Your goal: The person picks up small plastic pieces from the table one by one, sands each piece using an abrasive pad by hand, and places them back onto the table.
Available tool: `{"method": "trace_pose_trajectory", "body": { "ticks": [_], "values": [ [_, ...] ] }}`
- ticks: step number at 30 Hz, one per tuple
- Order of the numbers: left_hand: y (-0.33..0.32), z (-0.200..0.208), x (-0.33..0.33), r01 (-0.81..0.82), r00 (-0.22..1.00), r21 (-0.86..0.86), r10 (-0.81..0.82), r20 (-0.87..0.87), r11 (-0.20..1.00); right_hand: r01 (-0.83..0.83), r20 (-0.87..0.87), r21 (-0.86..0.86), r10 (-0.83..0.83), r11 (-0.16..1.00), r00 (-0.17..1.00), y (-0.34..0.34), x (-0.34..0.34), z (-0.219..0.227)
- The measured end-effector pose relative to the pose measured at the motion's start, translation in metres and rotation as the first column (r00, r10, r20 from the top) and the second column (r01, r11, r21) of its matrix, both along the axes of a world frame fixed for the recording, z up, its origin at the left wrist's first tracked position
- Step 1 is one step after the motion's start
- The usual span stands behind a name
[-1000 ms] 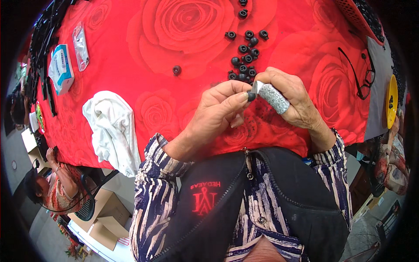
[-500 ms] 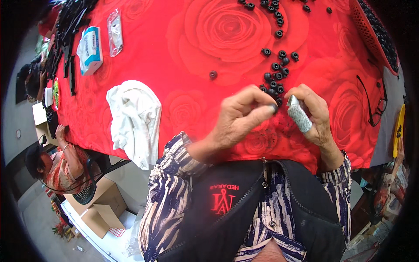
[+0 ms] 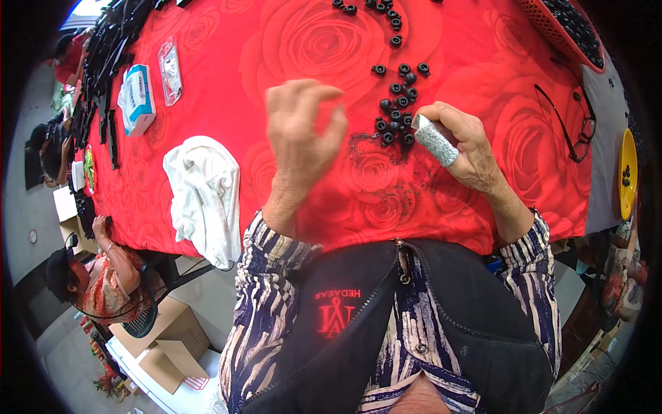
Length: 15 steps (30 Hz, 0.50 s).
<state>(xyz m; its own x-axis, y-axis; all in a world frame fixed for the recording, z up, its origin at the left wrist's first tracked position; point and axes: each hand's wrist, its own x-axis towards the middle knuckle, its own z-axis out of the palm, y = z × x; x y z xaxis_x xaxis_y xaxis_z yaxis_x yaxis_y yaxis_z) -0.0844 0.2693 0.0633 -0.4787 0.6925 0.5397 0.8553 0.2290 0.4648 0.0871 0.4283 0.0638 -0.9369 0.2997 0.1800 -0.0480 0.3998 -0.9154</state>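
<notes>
My left hand (image 3: 301, 131) is raised over the red tablecloth, blurred by motion, its thumb and fingers apart and nothing visible in them. Further right, my right hand (image 3: 470, 146) is closed, with index finger and thumb brought together. Along its thumb side lies a silvery-grey speckled wrap (image 3: 436, 143); whether it covers the thumb or is a tool's handle I cannot tell. Just left of its tip is a cluster of small round black parts (image 3: 396, 116) with hollow ends, several of them touching one another. Dark crumbs (image 3: 376, 148) are scattered on the cloth below.
A white cloth (image 3: 201, 196) lies left, beyond it a tissue pack (image 3: 138, 102) and clear plastic case (image 3: 169, 71). Black strips (image 3: 103, 76) pile up far left. Eyeglasses (image 3: 576, 141), a red basket (image 3: 545, 24) of black parts and a yellow dish (image 3: 626, 148) are right. Another person (image 3: 110, 283) sits left.
My left hand has swung left and away from the cluster, its pinch on a small black part now opened. My right hand stays closed by the cluster. The whole view has shifted slightly.
</notes>
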Motion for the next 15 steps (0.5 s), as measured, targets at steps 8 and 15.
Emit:
{"method": "trace_pose_trajectory", "body": {
  "ticks": [8, 15],
  "values": [
    [0.008, -0.009, 0.015, 0.338, 0.941, -0.180, -0.335, 0.050, 0.924, -0.002, -0.014, -0.017, 0.002, 1.000, 1.000, -0.001, -0.001, 0.002],
    [0.010, -0.006, 0.018, 0.373, 0.914, 0.041, -0.375, 0.159, 0.927, 0.010, -0.038, -0.015, -0.011, 1.000, 0.999, 0.000, 0.000, 0.000]
  ]
}}
